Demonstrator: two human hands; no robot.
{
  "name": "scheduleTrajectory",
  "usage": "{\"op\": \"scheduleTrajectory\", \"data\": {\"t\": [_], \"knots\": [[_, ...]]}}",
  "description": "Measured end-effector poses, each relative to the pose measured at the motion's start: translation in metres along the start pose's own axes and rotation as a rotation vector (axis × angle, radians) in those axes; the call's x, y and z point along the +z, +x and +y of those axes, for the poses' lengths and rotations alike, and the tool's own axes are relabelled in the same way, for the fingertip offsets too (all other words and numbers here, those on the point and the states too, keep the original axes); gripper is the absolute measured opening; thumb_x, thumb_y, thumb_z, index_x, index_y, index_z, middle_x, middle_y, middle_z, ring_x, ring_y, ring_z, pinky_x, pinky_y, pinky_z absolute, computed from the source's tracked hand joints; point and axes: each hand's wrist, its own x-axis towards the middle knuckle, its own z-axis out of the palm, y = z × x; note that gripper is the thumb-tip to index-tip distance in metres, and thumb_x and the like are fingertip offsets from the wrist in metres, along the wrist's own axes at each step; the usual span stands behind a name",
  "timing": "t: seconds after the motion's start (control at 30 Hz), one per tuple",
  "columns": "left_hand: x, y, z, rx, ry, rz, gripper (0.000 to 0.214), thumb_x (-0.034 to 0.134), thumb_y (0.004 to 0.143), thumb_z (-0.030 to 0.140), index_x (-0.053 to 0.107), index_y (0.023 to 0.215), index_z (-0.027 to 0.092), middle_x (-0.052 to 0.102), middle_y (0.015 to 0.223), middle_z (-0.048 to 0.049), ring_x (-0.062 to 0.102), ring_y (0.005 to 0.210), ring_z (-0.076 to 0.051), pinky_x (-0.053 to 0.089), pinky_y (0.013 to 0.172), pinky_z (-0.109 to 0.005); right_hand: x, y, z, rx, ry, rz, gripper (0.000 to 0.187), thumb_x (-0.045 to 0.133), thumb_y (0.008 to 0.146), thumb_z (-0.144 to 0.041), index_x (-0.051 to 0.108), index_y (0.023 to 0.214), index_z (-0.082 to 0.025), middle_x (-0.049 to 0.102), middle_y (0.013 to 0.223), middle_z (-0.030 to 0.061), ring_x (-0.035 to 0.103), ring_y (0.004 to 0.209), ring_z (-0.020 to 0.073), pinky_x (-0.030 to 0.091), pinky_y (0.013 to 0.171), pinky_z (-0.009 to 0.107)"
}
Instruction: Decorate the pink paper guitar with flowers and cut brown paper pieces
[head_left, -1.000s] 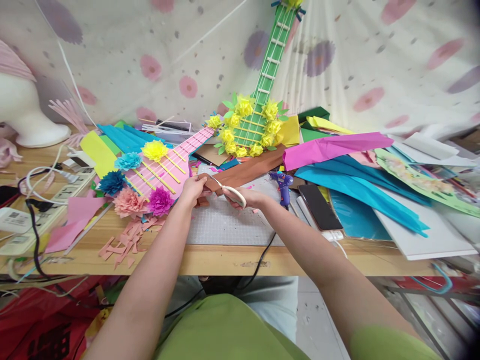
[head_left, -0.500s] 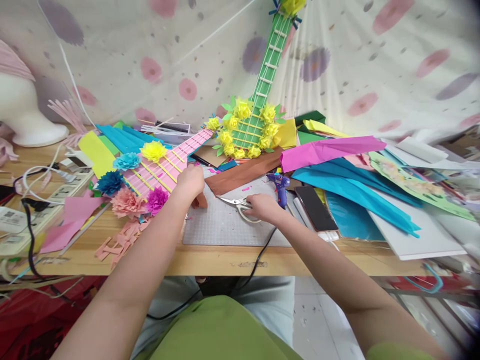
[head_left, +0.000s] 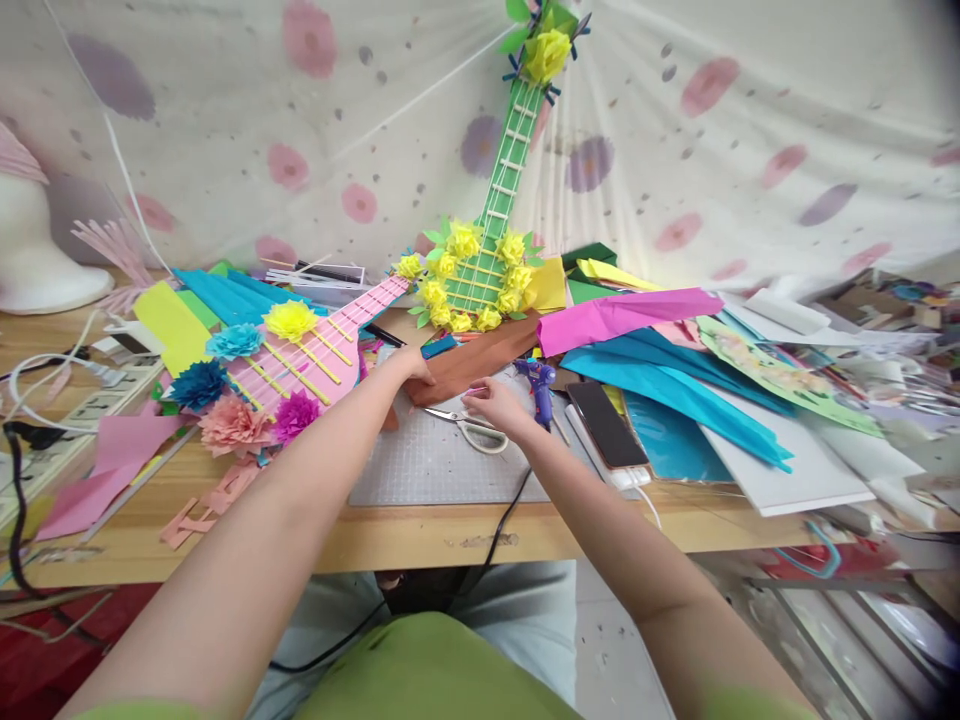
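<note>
My left hand [head_left: 412, 368] is at the left end of a folded strip of brown crepe paper [head_left: 480, 362], its fingers closed on the edge and partly hidden. Just below and right of the strip, my right hand [head_left: 496, 402] hovers with loosely bent fingers, apart from the paper and holding nothing visible. Under it, scissors with pale handles [head_left: 484, 438] lie on the grey cutting mat [head_left: 427, 475], blades pointing left. A small brown scrap [head_left: 391, 420] shows beside my left forearm.
A purple glue gun [head_left: 541, 390] stands right of the mat, near a phone [head_left: 606, 425]. Left lies a pink paper guitar [head_left: 330, 350] with paper flowers; behind stands a green one [head_left: 491, 240]. Magenta [head_left: 622, 315] and blue crepe paper [head_left: 675, 385] cover the right side.
My right hand has let go of the scissors, which now lie on the mat, and lifted slightly. My left hand has moved from the small brown piece right to the brown strip. The view has shifted.
</note>
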Motion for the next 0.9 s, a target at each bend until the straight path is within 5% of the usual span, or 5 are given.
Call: {"op": "scheduleTrajectory", "data": {"t": [0.23,0.53,0.63,0.77,0.9], "knots": [[-0.020,-0.012,0.020,-0.077,0.095,-0.181,0.010,0.070,0.053,0.016,0.065,0.060,0.019,0.068,0.067,-0.0015,0.062,0.072,-0.020,0.046,0.065,-0.025,0.023,0.010,-0.007,0.131,0.612,0.092,0.030,0.068,0.064,-0.017,0.044,0.082,-0.019,0.057,0.070,-0.0017,0.059,0.063,0.0102,0.053,0.064,0.025],[-0.108,-0.055,0.039,0.038,0.207,-0.325,0.013,0.066,0.061,0.018,0.069,0.073,0.020,0.069,0.075,0.0020,0.063,0.076,-0.015,0.043,0.063,-0.019,0.025,0.025,-0.036,0.101,0.886,0.337,0.011,0.051,0.076,-0.020,0.043,0.082,-0.023,0.060,0.075,0.0001,0.062,0.078,0.0125,0.054,0.064,0.022],[-0.128,-0.069,0.035,0.010,0.136,-0.300,0.016,0.066,0.065,0.020,0.069,0.080,0.019,0.068,0.079,0.0009,0.064,0.078,-0.015,0.045,0.067,-0.020,0.023,0.025,-0.050,-0.075,0.911,0.349,0.022,0.054,0.071,-0.017,0.044,0.089,-0.024,0.062,0.082,-0.0036,0.062,0.077,0.0099,0.054,0.066,0.022],[-0.132,-0.073,0.024,0.064,-0.042,-0.095,0.017,0.063,0.073,0.025,0.066,0.088,0.019,0.065,0.079,-0.0008,0.063,0.072,-0.013,0.048,0.068,-0.024,-0.023,0.053,-0.077,-0.423,0.674,0.435,0.032,0.056,0.073,-0.023,0.042,0.102,-0.027,0.059,0.095,-0.0028,0.061,0.082,0.0099,0.054,0.066,0.024],[-0.118,-0.077,0.015,0.122,-0.246,0.061,0.017,0.062,0.074,0.025,0.061,0.089,0.017,0.061,0.072,-0.0013,0.058,0.059,-0.010,0.048,0.060,-0.024,-0.132,0.100,-0.106,-0.410,0.573,0.635,0.021,0.044,0.084,-0.024,0.044,0.105,-0.021,0.055,0.104,0.0054,0.060,0.086,0.0105,0.053,0.069,0.028]]}}
